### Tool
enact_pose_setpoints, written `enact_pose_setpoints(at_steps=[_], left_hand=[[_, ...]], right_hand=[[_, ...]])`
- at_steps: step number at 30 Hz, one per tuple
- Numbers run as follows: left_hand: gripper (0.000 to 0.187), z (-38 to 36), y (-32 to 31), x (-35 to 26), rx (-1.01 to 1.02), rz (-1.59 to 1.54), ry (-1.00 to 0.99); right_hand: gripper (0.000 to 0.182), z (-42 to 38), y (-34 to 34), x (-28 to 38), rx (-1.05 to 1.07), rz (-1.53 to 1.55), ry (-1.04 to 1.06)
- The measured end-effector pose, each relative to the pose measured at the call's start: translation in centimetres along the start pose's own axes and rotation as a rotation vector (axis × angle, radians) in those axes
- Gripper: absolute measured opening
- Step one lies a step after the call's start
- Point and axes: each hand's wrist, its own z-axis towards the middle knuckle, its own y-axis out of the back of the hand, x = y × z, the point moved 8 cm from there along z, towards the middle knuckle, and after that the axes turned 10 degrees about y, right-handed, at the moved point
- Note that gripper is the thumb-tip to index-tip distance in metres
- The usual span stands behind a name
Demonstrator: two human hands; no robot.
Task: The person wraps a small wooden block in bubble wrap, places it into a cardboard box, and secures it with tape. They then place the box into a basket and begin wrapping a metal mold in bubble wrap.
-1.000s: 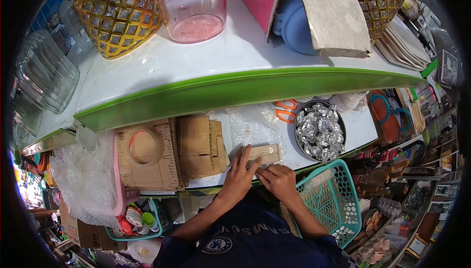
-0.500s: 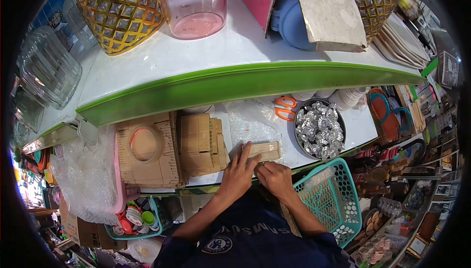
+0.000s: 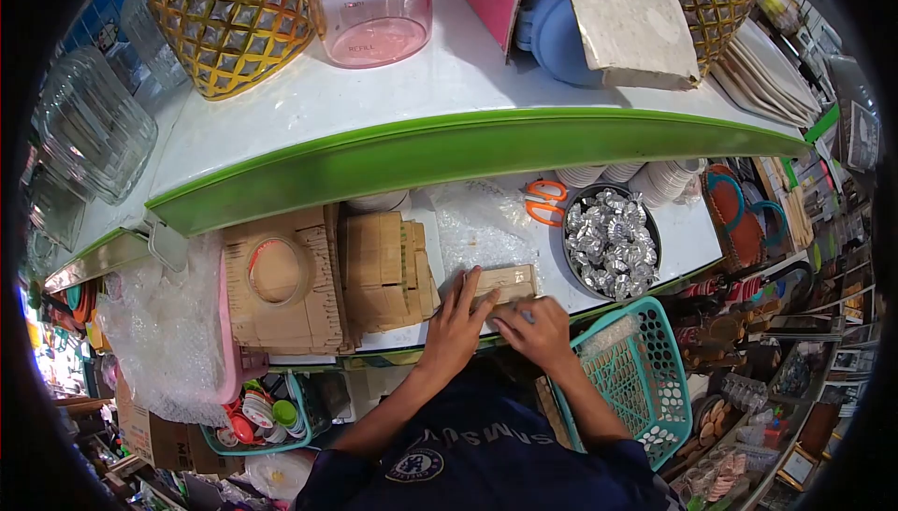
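A small flat cardboard piece (image 3: 510, 279) lies on bubble wrap (image 3: 479, 230) at the front of the lower white shelf. My left hand (image 3: 456, 324) rests on its left end with the fingers spread. Close to its lower right edge, my right hand (image 3: 536, 326) is closed, fingers bent together; what it may hold is too small and blurred to name. To the left are folded cardboard pieces (image 3: 374, 273) and a larger cardboard stack with a tape roll (image 3: 278, 271) on top.
Orange-handled scissors (image 3: 545, 202) lie behind, beside a round black pan (image 3: 571, 247) of silver foil cups. A teal basket (image 3: 681, 385) stands at the right front. The upper shelf's green edge (image 3: 468, 148) overhangs the work area. Bubble wrap (image 3: 164, 343) hangs at left.
My right hand has moved slightly right and up along the cardboard piece's lower edge. My left hand has stayed nearly in place. The view has shifted a little.
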Motion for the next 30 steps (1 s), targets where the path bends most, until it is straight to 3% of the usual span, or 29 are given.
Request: enact_pose_setpoints(at_steps=[2, 3, 6, 9, 19, 30], left_hand=[[0.066, 0.0, -0.3, 0.1, 0.001, 0.005, 0.003], [0.066, 0.0, -0.3, 0.2, -0.004, 0.011, 0.009], [0.065, 0.0, -0.1, 0.0, -0.030, 0.023, -0.013], [0.064, 0.1, 0.1, -0.2, -0.011, 0.027, 0.002], [0.062, 0.3, 0.2, -0.3, -0.031, -0.013, 0.009], [0.064, -1.3, 2.1, -1.7, 0.154, -0.052, 0.042]], right_hand=[[0.048, 0.0, 0.7, -1.0, 0.078, -0.055, 0.014], [0.048, 0.4, 1.3, -1.6, 0.077, -0.056, 0.010], [0.076, 0.6, 0.9, -3.8, 0.259, 0.036, -0.058], [0.073, 0.3, 0.1, -4.7, 0.336, 0.144, -0.076], [0.056, 0.4, -0.4, -5.6, 0.296, 0.244, -0.067], [0.055, -0.7, 0.8, -4.1, 0.350, 0.239, -0.019]])
